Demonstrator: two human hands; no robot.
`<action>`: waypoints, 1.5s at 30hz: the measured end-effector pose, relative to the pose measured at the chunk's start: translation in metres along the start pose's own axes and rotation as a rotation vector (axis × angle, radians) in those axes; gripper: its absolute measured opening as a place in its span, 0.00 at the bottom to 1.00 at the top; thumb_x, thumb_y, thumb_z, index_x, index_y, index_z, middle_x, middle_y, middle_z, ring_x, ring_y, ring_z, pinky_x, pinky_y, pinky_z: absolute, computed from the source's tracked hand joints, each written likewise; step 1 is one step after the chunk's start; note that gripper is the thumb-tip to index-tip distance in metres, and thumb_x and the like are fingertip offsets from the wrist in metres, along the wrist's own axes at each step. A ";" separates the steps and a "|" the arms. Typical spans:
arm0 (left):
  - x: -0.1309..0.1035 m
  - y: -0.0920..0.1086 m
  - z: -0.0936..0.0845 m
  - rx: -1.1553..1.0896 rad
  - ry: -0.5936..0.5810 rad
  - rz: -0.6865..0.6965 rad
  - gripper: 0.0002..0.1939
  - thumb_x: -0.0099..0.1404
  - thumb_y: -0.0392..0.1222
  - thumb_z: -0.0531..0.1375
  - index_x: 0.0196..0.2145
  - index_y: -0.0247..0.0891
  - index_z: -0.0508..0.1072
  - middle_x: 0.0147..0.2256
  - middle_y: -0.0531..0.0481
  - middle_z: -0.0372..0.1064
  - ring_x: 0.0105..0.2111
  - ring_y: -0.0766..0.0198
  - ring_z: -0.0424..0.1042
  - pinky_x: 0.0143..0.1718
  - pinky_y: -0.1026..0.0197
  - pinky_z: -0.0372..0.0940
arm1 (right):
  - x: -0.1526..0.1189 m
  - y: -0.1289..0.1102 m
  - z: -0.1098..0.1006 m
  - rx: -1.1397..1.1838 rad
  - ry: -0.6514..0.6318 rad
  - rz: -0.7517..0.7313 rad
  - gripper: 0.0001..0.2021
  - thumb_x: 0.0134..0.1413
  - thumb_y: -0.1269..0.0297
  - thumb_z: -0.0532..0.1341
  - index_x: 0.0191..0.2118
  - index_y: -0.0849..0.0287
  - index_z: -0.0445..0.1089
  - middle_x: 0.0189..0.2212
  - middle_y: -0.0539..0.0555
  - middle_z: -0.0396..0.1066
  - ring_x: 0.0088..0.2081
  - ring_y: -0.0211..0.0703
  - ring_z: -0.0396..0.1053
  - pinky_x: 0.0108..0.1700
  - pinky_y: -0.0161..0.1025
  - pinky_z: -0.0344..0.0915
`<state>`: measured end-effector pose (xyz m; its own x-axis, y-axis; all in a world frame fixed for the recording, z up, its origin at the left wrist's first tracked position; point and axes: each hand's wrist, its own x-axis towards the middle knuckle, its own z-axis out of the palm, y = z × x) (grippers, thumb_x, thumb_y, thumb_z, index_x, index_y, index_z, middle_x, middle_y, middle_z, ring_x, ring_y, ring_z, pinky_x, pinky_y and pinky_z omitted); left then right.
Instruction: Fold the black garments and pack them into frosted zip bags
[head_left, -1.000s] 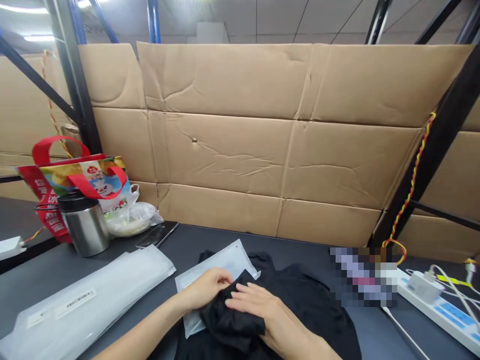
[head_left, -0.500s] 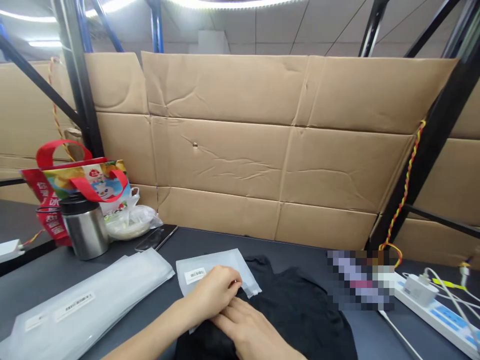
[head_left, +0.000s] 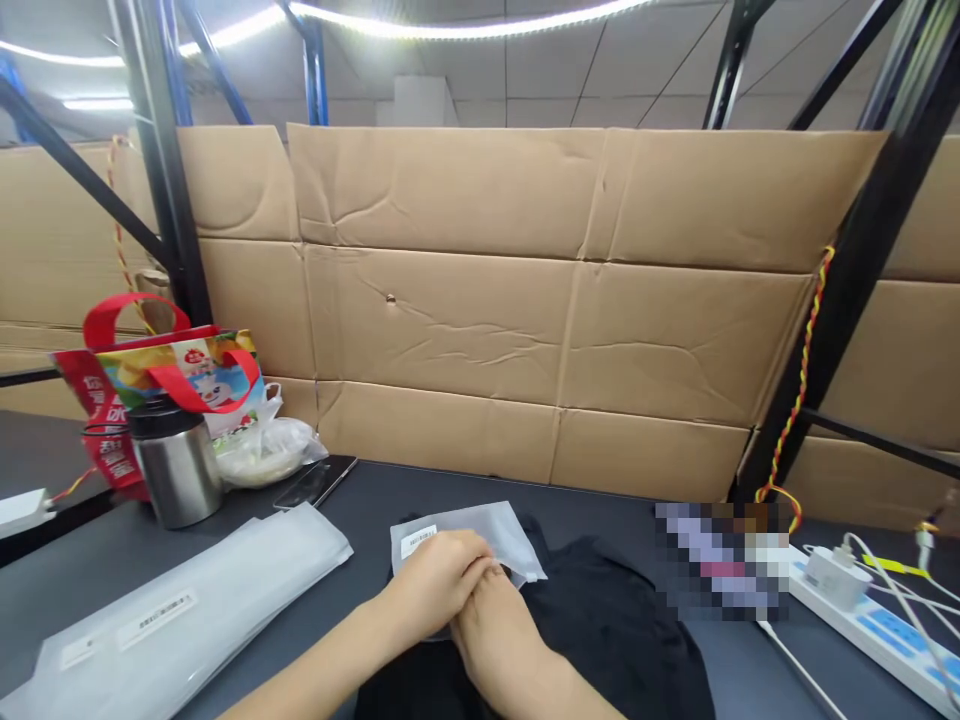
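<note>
A frosted plastic bag [head_left: 487, 520] with a barcode label lies at the middle of the table, partly over a black cloth garment [head_left: 622, 620]. My left hand [head_left: 446, 570] is closed on the near edge of this bag, fingers curled. Pressed against it, my right hand [head_left: 499, 640] is also closed at the bag's edge, with its fingertips tucked under the left hand and partly hidden. Both forearms cross above the garment, which spreads out crumpled to the right and toward me. What the fingers pinch exactly is covered by the hands.
To the left lies a stack of frosted plastic bags [head_left: 202, 610]. Behind it stand a steel thermos [head_left: 176, 470], a red-handled bag [head_left: 202, 370], a clear plastic bag [head_left: 270, 450] and a phone [head_left: 319, 484]. A power strip [head_left: 877, 620] with cables sits right. Cardboard [head_left: 465, 300] walls the back.
The plastic bag has shifted to the right under my hands. My right hand's fingers have gone from stretched to bent, and it has drawn closer against my left hand.
</note>
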<state>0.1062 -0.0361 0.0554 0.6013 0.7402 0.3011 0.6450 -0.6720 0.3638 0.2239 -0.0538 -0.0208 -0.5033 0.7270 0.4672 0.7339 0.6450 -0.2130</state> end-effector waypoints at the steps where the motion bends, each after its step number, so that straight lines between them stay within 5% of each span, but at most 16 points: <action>1: -0.001 -0.002 0.001 -0.004 0.013 -0.009 0.14 0.68 0.37 0.50 0.34 0.39 0.76 0.34 0.48 0.75 0.36 0.58 0.73 0.38 0.61 0.64 | -0.008 -0.004 -0.005 -0.008 -0.016 -0.014 0.24 0.57 0.71 0.56 0.59 0.71 0.61 0.58 0.68 0.61 0.60 0.62 0.58 0.61 0.53 0.55; 6: -0.003 0.000 0.011 -0.027 -0.010 0.012 0.13 0.68 0.36 0.51 0.31 0.40 0.75 0.31 0.51 0.74 0.31 0.62 0.72 0.34 0.64 0.64 | -0.030 -0.013 -0.016 0.066 -0.122 -0.095 0.27 0.60 0.60 0.57 0.62 0.66 0.57 0.60 0.63 0.59 0.61 0.55 0.56 0.62 0.47 0.54; 12: -0.007 0.003 0.009 -0.005 -0.025 0.030 0.16 0.70 0.37 0.48 0.34 0.39 0.75 0.33 0.49 0.73 0.34 0.61 0.72 0.37 0.62 0.66 | -0.015 -0.011 0.001 -0.002 -0.018 0.008 0.23 0.62 0.60 0.54 0.58 0.68 0.62 0.56 0.67 0.65 0.58 0.61 0.61 0.59 0.55 0.57; 16: -0.025 -0.028 0.004 0.011 -0.003 0.067 0.15 0.72 0.40 0.49 0.51 0.43 0.70 0.48 0.47 0.71 0.49 0.57 0.69 0.51 0.55 0.64 | -0.026 -0.010 -0.030 0.024 -0.050 -0.046 0.22 0.58 0.63 0.59 0.57 0.64 0.62 0.56 0.63 0.65 0.55 0.55 0.64 0.56 0.46 0.63; 19: -0.042 -0.052 0.012 0.097 -0.061 0.127 0.25 0.70 0.42 0.54 0.63 0.49 0.56 0.63 0.48 0.54 0.63 0.51 0.51 0.61 0.44 0.51 | -0.036 0.006 -0.067 -0.020 -0.061 0.002 0.13 0.57 0.73 0.56 0.46 0.55 0.68 0.44 0.54 0.72 0.44 0.47 0.70 0.46 0.41 0.68; 22: -0.052 -0.059 0.015 0.195 -0.132 0.192 0.29 0.71 0.38 0.53 0.65 0.56 0.49 0.67 0.50 0.41 0.65 0.47 0.42 0.61 0.38 0.47 | -0.040 0.030 -0.087 -0.220 -0.061 0.071 0.17 0.50 0.77 0.59 0.47 0.57 0.66 0.46 0.57 0.69 0.45 0.53 0.67 0.45 0.47 0.67; 25: -0.054 -0.052 0.006 0.226 -0.168 0.251 0.27 0.71 0.36 0.52 0.63 0.59 0.54 0.67 0.51 0.39 0.65 0.45 0.42 0.60 0.37 0.49 | -0.042 0.049 -0.087 -0.295 -0.152 0.116 0.10 0.53 0.79 0.57 0.39 0.59 0.67 0.36 0.55 0.70 0.37 0.49 0.69 0.38 0.43 0.67; 28: -0.048 -0.036 -0.001 0.236 -0.140 0.228 0.17 0.69 0.40 0.55 0.54 0.53 0.69 0.64 0.49 0.52 0.63 0.45 0.51 0.59 0.41 0.54 | -0.046 0.060 -0.080 -0.203 -0.135 0.154 0.10 0.57 0.79 0.52 0.35 0.58 0.67 0.32 0.53 0.69 0.34 0.45 0.69 0.35 0.38 0.66; 31: -0.030 -0.013 0.010 0.292 -0.106 0.174 0.08 0.68 0.41 0.56 0.42 0.43 0.74 0.49 0.47 0.69 0.50 0.53 0.68 0.50 0.55 0.65 | -0.050 0.065 -0.075 -0.059 -0.059 0.171 0.11 0.61 0.77 0.51 0.35 0.57 0.67 0.32 0.51 0.68 0.34 0.43 0.68 0.37 0.37 0.65; 34: -0.003 0.011 0.034 0.355 -0.119 0.175 0.07 0.67 0.41 0.57 0.42 0.38 0.71 0.38 0.47 0.72 0.39 0.56 0.73 0.37 0.60 0.69 | -0.053 0.069 -0.073 0.012 -0.010 0.179 0.11 0.62 0.75 0.50 0.34 0.56 0.67 0.31 0.51 0.68 0.33 0.42 0.68 0.37 0.37 0.64; 39: 0.025 0.028 0.058 0.415 -0.123 0.225 0.08 0.68 0.33 0.51 0.39 0.38 0.69 0.35 0.47 0.72 0.32 0.56 0.74 0.29 0.60 0.66 | -0.055 0.072 -0.070 0.013 0.010 0.180 0.12 0.64 0.73 0.49 0.30 0.57 0.64 0.29 0.52 0.67 0.31 0.43 0.67 0.35 0.38 0.64; 45: -0.017 0.005 0.023 0.483 -0.172 0.213 0.08 0.66 0.31 0.50 0.35 0.39 0.68 0.33 0.49 0.70 0.26 0.60 0.71 0.26 0.62 0.62 | -0.056 0.072 -0.071 0.061 0.006 0.195 0.11 0.65 0.71 0.48 0.35 0.56 0.66 0.30 0.51 0.67 0.32 0.42 0.68 0.36 0.38 0.64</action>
<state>0.1102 -0.0526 0.0323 0.7845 0.5990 0.1604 0.6191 -0.7714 -0.1470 0.3374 -0.0651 -0.0014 -0.3514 0.8380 0.4174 0.7879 0.5055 -0.3517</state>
